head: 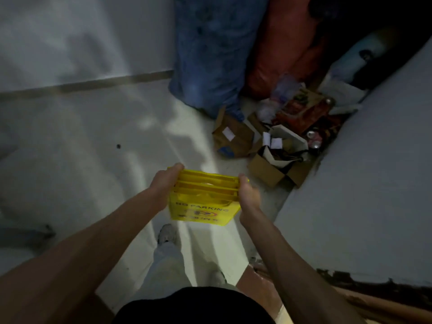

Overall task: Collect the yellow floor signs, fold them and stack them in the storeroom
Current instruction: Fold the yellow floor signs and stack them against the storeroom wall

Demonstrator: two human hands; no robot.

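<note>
Between both hands, left (163, 181) and right (249, 195), folded yellow signs (205, 199) (fingers clamped on each end).

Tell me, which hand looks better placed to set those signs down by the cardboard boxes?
Probably the right hand: it grips the folded yellow plastic signs on the side nearer the open brown cardboard boxes. The left hand holds the far edge.

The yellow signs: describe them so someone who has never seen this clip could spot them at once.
Start at the pale floor in the middle of the dim room, below the clutter of cardboard boxes. The yellow signs are a folded bundle held between the left hand and right hand. Nothing else is bright yellow, and the front panel reads NO PARKING.
</note>
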